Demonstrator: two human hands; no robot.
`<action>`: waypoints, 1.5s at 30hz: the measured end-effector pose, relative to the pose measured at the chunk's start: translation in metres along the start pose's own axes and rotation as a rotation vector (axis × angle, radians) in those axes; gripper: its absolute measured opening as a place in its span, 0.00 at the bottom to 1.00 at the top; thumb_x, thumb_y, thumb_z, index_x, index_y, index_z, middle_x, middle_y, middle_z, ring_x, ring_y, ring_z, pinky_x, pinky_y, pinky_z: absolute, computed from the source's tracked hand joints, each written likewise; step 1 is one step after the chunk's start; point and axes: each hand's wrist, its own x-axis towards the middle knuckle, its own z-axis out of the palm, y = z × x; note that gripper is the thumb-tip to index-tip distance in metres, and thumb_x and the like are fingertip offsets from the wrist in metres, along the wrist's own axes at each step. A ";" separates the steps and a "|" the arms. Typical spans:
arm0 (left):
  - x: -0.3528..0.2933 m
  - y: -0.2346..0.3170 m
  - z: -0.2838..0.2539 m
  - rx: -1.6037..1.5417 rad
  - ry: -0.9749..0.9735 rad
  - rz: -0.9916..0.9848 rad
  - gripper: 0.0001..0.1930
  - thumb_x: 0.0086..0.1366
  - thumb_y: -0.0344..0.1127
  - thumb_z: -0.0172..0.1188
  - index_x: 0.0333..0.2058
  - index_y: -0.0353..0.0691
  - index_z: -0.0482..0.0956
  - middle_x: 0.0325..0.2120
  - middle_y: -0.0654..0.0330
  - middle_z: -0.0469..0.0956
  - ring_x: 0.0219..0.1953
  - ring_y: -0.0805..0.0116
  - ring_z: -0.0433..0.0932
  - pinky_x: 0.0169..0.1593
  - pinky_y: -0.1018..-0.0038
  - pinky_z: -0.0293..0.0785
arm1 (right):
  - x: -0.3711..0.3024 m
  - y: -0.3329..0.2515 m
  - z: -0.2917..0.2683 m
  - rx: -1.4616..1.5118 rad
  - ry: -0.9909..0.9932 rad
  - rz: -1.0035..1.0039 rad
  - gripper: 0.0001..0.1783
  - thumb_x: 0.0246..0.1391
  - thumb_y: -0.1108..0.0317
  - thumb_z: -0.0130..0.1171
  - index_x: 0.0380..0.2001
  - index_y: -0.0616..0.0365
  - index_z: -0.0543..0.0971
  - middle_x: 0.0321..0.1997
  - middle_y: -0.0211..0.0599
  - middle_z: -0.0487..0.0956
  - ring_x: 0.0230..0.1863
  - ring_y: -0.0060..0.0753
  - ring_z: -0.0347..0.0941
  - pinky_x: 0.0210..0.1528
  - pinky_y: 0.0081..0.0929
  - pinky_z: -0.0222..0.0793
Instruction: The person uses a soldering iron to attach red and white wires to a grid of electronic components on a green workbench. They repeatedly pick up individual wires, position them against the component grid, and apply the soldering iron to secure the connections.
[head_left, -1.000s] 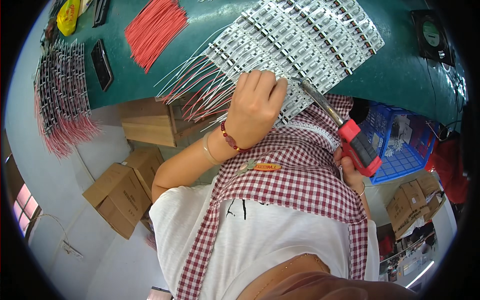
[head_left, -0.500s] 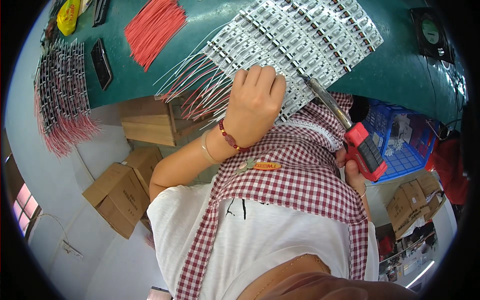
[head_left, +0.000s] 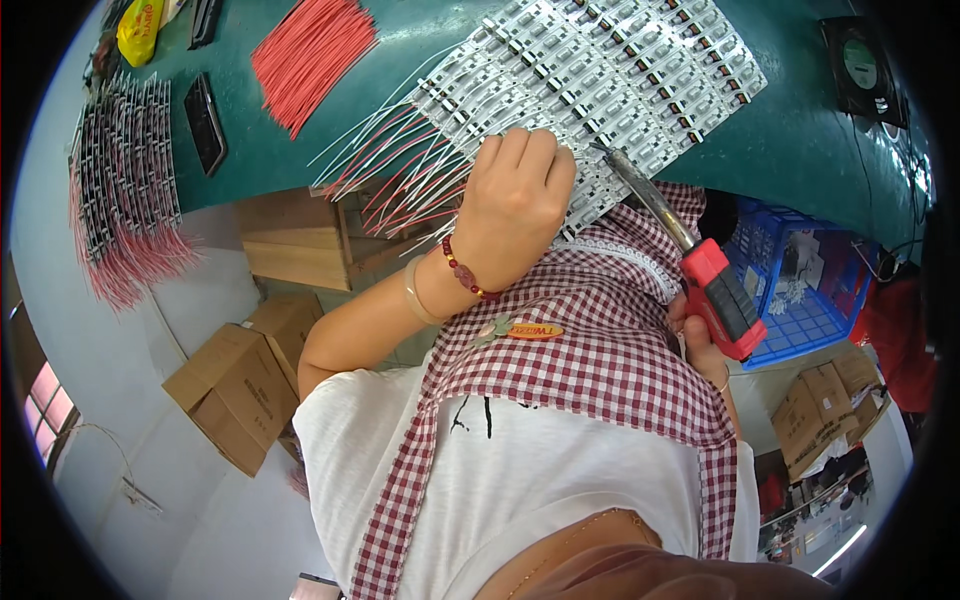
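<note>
A panel of small white circuit boards [head_left: 590, 75] lies at the front edge of the table, with white and red wires [head_left: 400, 185] trailing from its left side. Over the panel's lower edge my left hand [head_left: 515, 205] is closed, fingertips pressed down; whatever they pinch is hidden beneath the hand. My right hand [head_left: 705, 350] grips a soldering iron [head_left: 725, 300] with a red and black handle. Its metal shaft slants up to the left, and the tip sits at the boards just right of my left fingers. Whether the tip touches a board is hard to tell.
On the green table [head_left: 430, 25] lie a bundle of red wires [head_left: 312, 60], a black phone [head_left: 206, 125] and a stack of wired boards [head_left: 125, 170]. A black round-faced device [head_left: 862, 70] stands far right. Below are a blue plastic basket [head_left: 800, 290] and cardboard boxes [head_left: 235, 390].
The soldering iron has shifted slightly left and up with my right hand. My left hand has moved a little to the right, staying closed over the panel.
</note>
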 end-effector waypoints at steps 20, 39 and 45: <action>-0.005 0.006 0.009 -0.055 0.058 0.018 0.12 0.49 0.23 0.59 0.36 0.35 0.80 0.24 0.60 0.66 0.28 0.63 0.69 0.34 0.69 0.65 | 0.000 -0.001 0.006 0.210 0.025 0.104 0.19 0.53 0.52 0.64 0.31 0.60 0.81 0.25 0.32 0.79 0.25 0.27 0.76 0.29 0.25 0.70; -0.002 0.006 0.006 0.039 0.019 0.003 0.10 0.50 0.26 0.60 0.34 0.36 0.80 0.25 0.61 0.68 0.29 0.64 0.70 0.34 0.69 0.63 | -0.004 -0.010 -0.001 0.336 0.029 0.157 0.20 0.52 0.52 0.65 0.28 0.62 0.80 0.24 0.31 0.78 0.25 0.25 0.73 0.29 0.23 0.68; -0.006 0.011 0.009 -0.054 0.056 0.044 0.12 0.50 0.25 0.60 0.36 0.36 0.81 0.23 0.62 0.67 0.28 0.65 0.69 0.34 0.69 0.63 | -0.017 0.004 0.005 0.296 0.088 0.175 0.20 0.53 0.52 0.65 0.28 0.61 0.80 0.24 0.31 0.78 0.25 0.26 0.73 0.30 0.24 0.68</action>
